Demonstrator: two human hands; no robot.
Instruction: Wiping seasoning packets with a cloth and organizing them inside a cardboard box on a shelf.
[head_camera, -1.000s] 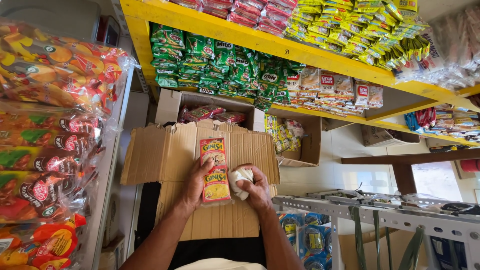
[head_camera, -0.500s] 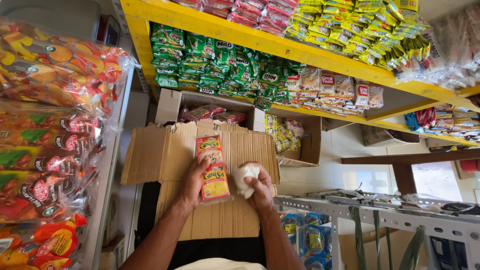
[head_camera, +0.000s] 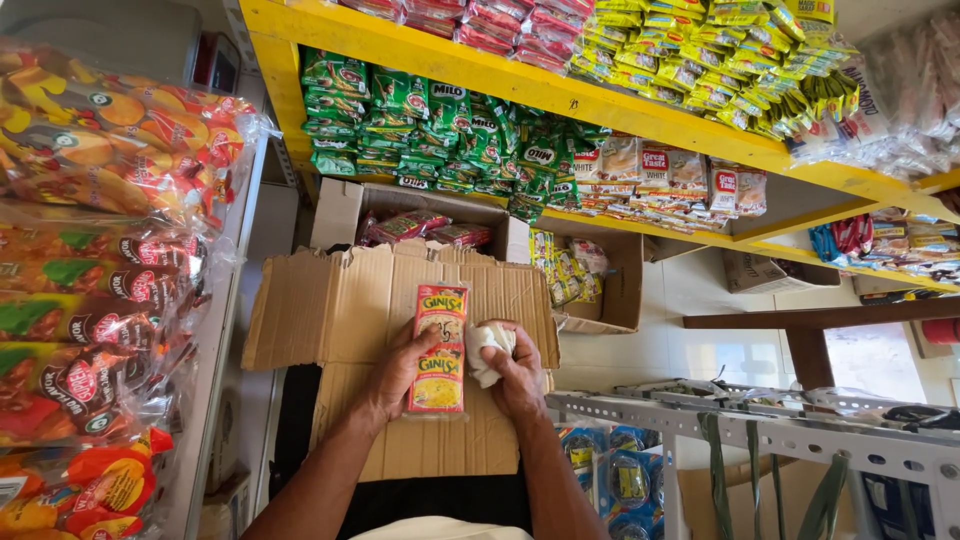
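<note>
Well, starting at the left of the frame, the bagged snack packs bulge off their rack close to my elbow, and a careless swing of that arm could knock one loose. My left hand sits at centre, fingers curled round the left edge of the sachet strip, a red and yellow run of packets lying flat on the cardboard sheet; the grip is only along one side, so I judge the strip could slide or fold if I press too hard across it. Just right of it, my right hand is closed tight round a crumpled white cloth, which touches the strip's right edge. The cardboard looks creased and seems to rest loosely over something dark, so leaning on it might tip it. Further right, the metal rack stands near my right forearm, an easy thing to scrape against.
</note>
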